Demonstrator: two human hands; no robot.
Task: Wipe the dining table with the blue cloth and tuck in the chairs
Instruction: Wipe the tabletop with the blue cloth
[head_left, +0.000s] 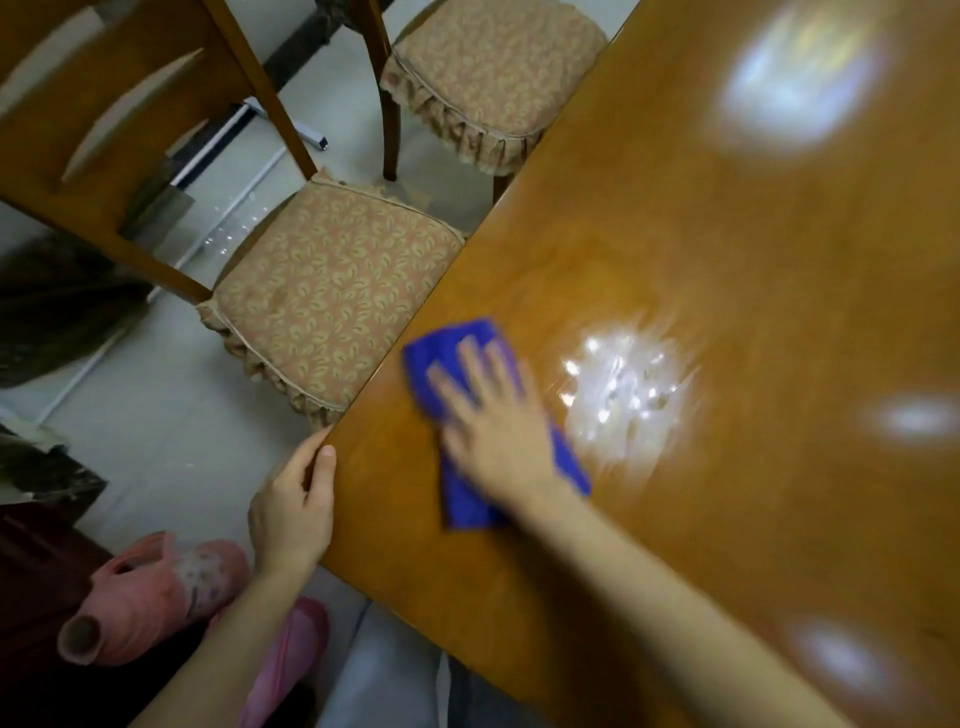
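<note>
Blue cloth (469, 500) lies under my right hand (493, 423), whose spread fingers press it flat on the dining table (727, 249) near the corner. My left hand (293, 512) grips that corner's edge, thumb on top, just beside a cushioned chair (332, 291).

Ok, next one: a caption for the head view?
Right hand presses the blue cloth on the dining table, left hand grips its corner, two cushioned chairs alongside.

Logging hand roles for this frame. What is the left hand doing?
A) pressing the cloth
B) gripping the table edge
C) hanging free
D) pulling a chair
B: the left hand grips the table at its corner edge, while the right hand presses flat on the cloth.
</note>
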